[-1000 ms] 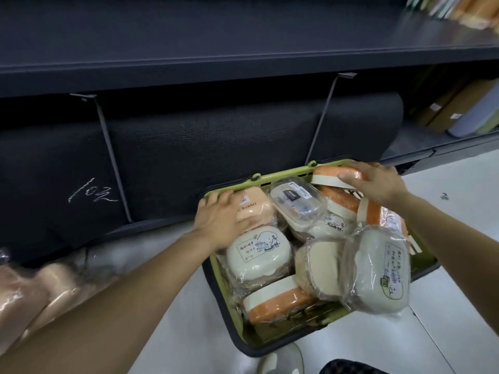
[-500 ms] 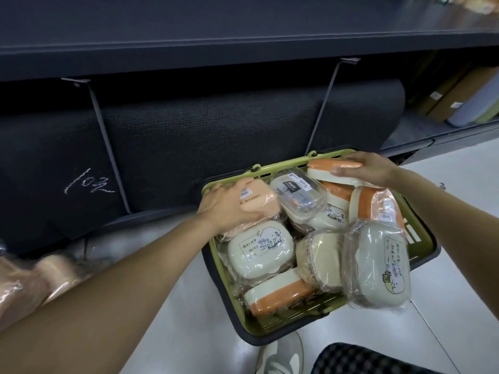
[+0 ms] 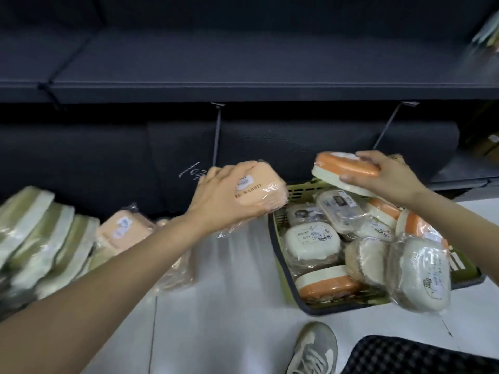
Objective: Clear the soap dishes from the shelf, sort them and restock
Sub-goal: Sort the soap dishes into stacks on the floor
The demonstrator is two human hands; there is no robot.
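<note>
A: Right, closest to us a shoe [image 3: 313,346] on the pale floor [image 3: 216,306], then the green basket [image 3: 283,238] packed with wrapped soap dishes.

B: And both hands carry one. Left hand [image 3: 218,203] curls round a peach dish [image 3: 256,190], fingers wrapped over its far edge, held just left of the basket.

A: Right hand [image 3: 388,176] pinches an orange-and-white dish [image 3: 348,168], thumb under, fingers on top, above the basket's back corner.

B: Sorting, I'd say. Peach pile [image 3: 121,230] lies on the floor at left, green ones [image 3: 40,233] beyond it.

A: So the peach dish wants to go flat on its own pile, label up, not dropped, because that wrap is slippery.

B: Orange has no pile showing, so I'd start one apart from the others.

A: One hand at a time would be safer too.

B: Farthest back, the dark shelf [image 3: 243,66] stands bare for restocking.
</note>
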